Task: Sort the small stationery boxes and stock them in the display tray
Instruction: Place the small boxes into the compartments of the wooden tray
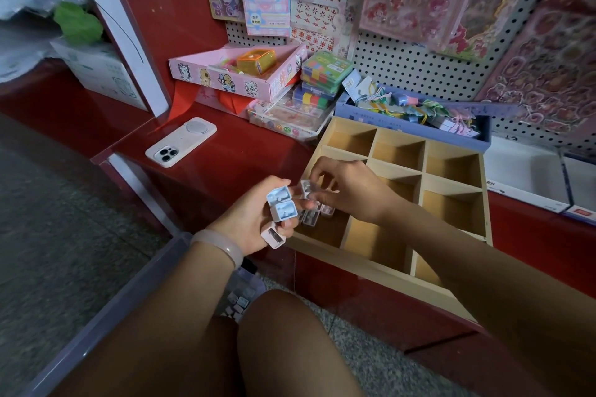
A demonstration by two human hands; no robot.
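The left hand point(258, 219) is reaching forward from the lower left, palm turned to the right, and its fingers are curling around three small boxes. Two of them are blue boxes point(280, 205), stacked one over the other with their open faces turned toward the camera, and a pink box point(272, 238) is sitting under them at the lowest fingers, its long axis tilting down to the right. A pale bangle point(219, 246) is lying on this wrist. The right hand point(342, 188) is coming in from the lower right over the near left corner of the tray point(400, 271), fingers bending down, and its fingertips are pinching a grey box point(306, 189), which is standing almost upright just beside the blue ones. Under this hand some more small boxes point(314, 214) are lying in the near left compartment; how they are pointing I cannot tell because of blur. The tray is wooden with open square compartments, and it is resting tilted on a red counter point(225, 158). On the counter to the left a phone point(180, 146) is lying face down. Behind the tray a blue bin point(416, 121) with small goods is standing, and a pegboard point(412, 68) with sticker sheets is hanging above. The floor is grey stone.
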